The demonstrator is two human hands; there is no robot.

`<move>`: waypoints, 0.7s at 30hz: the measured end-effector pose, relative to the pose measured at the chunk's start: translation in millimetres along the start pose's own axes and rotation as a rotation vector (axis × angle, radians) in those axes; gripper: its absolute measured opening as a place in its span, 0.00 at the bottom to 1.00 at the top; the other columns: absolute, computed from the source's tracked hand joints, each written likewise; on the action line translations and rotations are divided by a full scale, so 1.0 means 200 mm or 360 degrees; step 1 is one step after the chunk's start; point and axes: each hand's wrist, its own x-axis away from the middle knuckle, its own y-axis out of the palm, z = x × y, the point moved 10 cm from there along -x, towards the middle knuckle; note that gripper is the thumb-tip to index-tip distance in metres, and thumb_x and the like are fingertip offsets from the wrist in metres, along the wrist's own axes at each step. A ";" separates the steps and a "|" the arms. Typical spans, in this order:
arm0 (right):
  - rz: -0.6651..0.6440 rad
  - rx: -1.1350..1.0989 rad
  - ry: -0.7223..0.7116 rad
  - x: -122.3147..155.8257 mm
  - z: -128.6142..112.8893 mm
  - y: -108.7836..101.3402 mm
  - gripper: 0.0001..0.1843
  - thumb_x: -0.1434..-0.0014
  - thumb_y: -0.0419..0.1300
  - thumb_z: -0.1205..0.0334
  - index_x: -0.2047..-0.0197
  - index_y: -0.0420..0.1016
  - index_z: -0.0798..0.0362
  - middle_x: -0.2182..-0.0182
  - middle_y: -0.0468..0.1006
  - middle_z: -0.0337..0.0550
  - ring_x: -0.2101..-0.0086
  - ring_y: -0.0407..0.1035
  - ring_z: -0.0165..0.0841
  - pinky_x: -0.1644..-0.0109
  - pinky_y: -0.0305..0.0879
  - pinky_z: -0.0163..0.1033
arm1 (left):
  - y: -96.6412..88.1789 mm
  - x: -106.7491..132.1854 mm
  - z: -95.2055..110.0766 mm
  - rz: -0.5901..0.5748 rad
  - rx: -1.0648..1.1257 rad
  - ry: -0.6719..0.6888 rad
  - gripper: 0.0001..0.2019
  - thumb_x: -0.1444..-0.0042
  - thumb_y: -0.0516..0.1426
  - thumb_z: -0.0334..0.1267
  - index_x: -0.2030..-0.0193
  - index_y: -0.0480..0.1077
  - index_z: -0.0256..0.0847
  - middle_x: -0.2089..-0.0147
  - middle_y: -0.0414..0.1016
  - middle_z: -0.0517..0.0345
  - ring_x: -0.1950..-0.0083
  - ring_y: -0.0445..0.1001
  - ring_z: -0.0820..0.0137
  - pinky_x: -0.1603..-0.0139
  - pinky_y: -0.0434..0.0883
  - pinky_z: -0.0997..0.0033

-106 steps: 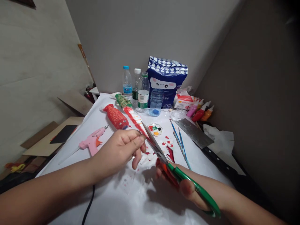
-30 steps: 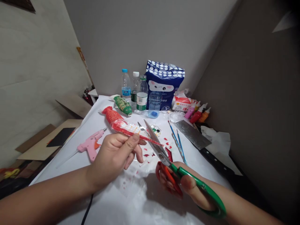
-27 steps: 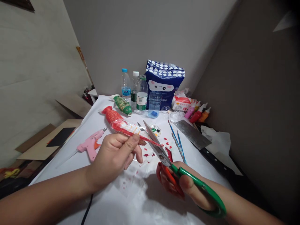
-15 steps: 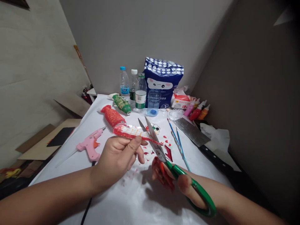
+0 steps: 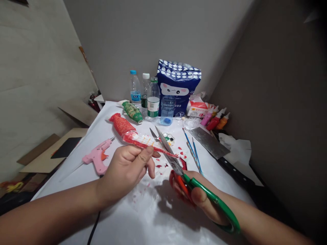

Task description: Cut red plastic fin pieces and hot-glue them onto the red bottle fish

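My left hand (image 5: 126, 168) pinches a flat piece of clear plastic painted red and white (image 5: 143, 140), held above the white table (image 5: 143, 217) and lying roughly level. My right hand (image 5: 195, 194) grips scissors (image 5: 178, 166) with green and red handles. Their blades are parted, and the red edge of the plastic piece sits between them. Small red and white offcuts (image 5: 159, 166) lie on the table under both hands.
A pink glue gun (image 5: 97, 158) lies left. A red fish figure (image 5: 121, 124) and a green one (image 5: 133, 111) lie behind. Water bottles (image 5: 153, 100), a blue spotted bag (image 5: 177, 86), paint tubes (image 5: 216, 120), a palette (image 5: 169, 139), brushes (image 5: 192, 149) and a cleaver (image 5: 217, 149) lie beyond.
The plastic piece has turned from pointing away to lying crosswise. The scissor blades have closed and parted again along its red edge. Both hands stay over the same spot.
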 end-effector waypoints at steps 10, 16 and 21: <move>0.0090 -0.0010 -0.0016 0.00 -0.01 0.01 0.36 0.49 0.41 0.22 0.73 0.56 0.50 0.76 0.57 0.37 0.77 0.50 0.29 0.77 0.49 0.37 | 0.02 -0.01 0.04 -0.0156 0.0363 0.0031 0.21 0.40 0.54 0.44 0.81 0.73 0.36 0.80 0.75 0.55 0.83 0.61 0.80 0.81 0.55 0.77; 0.0024 0.0112 -0.0052 -0.01 -0.05 0.02 0.41 0.51 0.35 0.20 0.69 0.60 0.53 0.75 0.60 0.39 0.76 0.54 0.30 0.76 0.54 0.36 | -0.03 -0.03 0.06 -0.0055 0.0285 -0.0011 0.24 0.38 0.52 0.45 0.83 0.71 0.35 0.84 0.71 0.57 0.85 0.57 0.82 0.84 0.52 0.79; -0.0104 0.0366 -0.0060 0.01 -0.07 0.05 0.47 0.48 0.26 0.24 0.55 0.65 0.55 0.65 0.64 0.46 0.69 0.58 0.35 0.66 0.62 0.40 | -0.04 -0.02 0.06 -0.0038 0.0040 0.0031 0.24 0.39 0.53 0.48 0.83 0.69 0.36 0.86 0.68 0.59 0.87 0.55 0.82 0.85 0.50 0.78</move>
